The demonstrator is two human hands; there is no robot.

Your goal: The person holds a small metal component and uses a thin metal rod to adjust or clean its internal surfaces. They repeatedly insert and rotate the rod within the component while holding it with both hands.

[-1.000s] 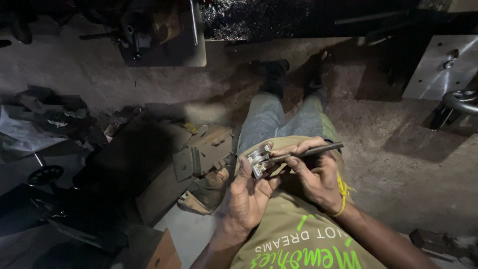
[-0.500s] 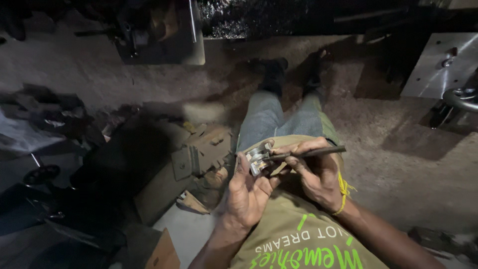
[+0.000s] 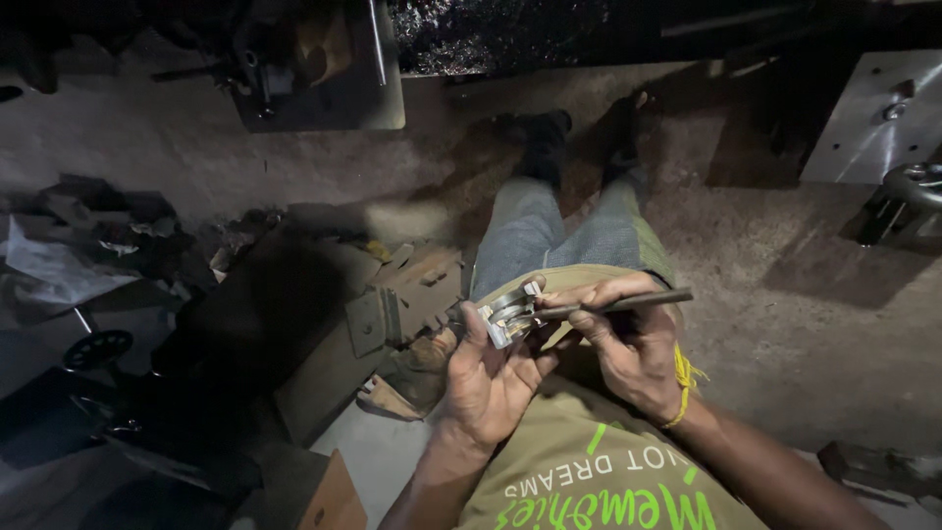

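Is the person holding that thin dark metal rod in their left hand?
No, the right hand grips the thin dark metal rod, while the left hand holds a curved silvery metal part.

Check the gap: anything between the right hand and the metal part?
Head view: only the thin dark rod spans it. The right hand grips the rod, whose tip meets the metal part held in the left hand.

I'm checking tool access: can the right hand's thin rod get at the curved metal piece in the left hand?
Probably yes: the right hand already has the rod tip at the metal piece, which the left hand holds with nothing between.
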